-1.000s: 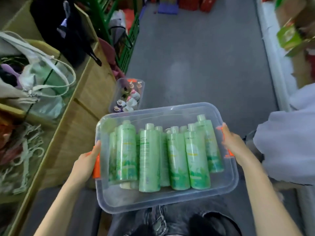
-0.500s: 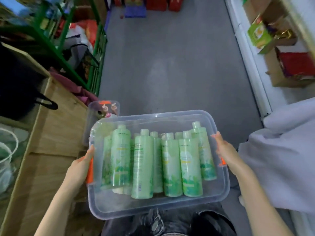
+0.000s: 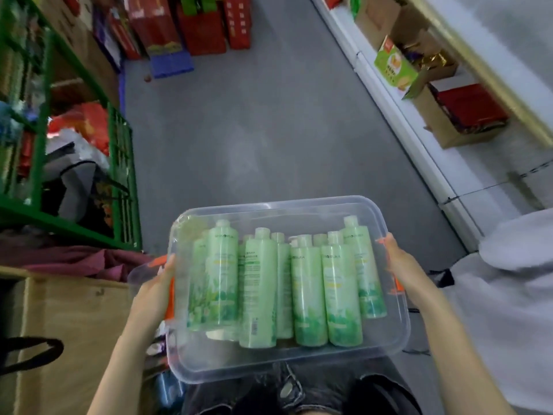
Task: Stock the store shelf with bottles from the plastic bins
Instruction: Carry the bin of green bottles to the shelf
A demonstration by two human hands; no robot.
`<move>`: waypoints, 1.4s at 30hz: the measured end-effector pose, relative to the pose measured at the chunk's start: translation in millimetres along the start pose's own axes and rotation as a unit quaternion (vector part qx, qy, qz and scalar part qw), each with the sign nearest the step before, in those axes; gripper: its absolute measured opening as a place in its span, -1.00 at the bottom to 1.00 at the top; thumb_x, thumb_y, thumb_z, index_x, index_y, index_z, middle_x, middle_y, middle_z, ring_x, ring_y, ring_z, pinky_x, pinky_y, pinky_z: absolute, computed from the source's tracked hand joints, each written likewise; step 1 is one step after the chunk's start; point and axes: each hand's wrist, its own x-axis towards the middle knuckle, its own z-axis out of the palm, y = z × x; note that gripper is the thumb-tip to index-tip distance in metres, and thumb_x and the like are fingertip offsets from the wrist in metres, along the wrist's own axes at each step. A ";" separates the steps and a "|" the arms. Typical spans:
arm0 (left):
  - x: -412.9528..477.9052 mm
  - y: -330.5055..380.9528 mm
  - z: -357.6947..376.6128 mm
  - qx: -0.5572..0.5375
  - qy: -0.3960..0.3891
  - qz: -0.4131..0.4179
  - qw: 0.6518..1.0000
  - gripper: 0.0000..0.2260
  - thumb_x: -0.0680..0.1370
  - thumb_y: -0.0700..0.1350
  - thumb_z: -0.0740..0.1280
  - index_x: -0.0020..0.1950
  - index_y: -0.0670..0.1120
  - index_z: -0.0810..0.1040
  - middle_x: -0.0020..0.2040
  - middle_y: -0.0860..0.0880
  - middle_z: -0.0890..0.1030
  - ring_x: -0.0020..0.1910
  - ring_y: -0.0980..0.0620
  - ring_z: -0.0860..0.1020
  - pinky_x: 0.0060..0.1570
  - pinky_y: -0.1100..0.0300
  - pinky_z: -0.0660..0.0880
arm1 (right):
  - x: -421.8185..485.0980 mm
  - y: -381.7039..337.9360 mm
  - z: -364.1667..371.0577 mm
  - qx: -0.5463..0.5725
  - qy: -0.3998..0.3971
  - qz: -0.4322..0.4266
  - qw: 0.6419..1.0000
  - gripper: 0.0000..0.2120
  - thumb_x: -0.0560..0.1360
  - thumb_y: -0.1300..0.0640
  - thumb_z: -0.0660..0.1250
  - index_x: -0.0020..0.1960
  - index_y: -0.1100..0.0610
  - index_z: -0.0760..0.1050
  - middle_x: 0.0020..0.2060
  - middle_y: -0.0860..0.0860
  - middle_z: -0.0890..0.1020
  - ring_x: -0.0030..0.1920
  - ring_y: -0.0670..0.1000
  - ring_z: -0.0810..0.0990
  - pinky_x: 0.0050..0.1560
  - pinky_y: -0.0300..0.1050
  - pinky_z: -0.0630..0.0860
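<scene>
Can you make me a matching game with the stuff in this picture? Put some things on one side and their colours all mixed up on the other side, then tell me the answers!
Things
1. bottles lying in the clear bin
2. clips on the bin's sides
3. crate on the floor at the far end of the aisle
4. tall boxes standing behind the crate

Colours
A. red
B. pale green
C. blue
D. orange

Right pairs: 1-B, 2-D, 3-C, 4-A.
</scene>
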 end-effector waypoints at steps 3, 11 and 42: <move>44.7 32.9 -11.8 -0.017 0.004 0.002 1.000 -0.38 0.53 0.32 0.07 0.19 -0.18 0.55 0.19 -0.26 0.54 0.14 -0.19 0.51 0.17 -0.01 0.38 | 19.6 -44.1 7.2 0.000 0.014 -0.013 1.000 -0.46 0.57 -0.30 -0.16 0.39 -0.15 0.34 0.39 0.08 0.34 0.32 0.17 0.37 0.09 0.15 0.51; 135.6 102.0 -21.3 -0.004 -0.038 -0.030 0.999 -0.13 0.31 0.55 0.09 0.25 -0.12 0.55 0.20 -0.21 0.57 0.11 -0.22 0.55 0.18 -0.16 0.45 | 68.5 -129.1 6.4 -0.015 0.018 -0.011 1.000 -0.47 0.59 -0.26 -0.15 0.39 -0.11 0.36 0.11 0.06 0.39 0.10 0.13 0.40 -0.06 0.05 0.49; 475.4 631.8 120.0 0.195 -0.089 0.164 0.963 -0.35 0.58 0.27 -0.14 0.35 -0.13 0.43 0.32 -0.23 0.45 0.25 -0.21 0.43 0.06 0.05 0.28 | 462.4 -435.1 -95.8 0.181 0.110 0.083 0.974 -0.37 0.56 -0.29 -0.07 0.31 0.15 0.43 -0.29 -0.03 0.40 -0.36 -0.08 0.30 -0.26 -0.10 0.33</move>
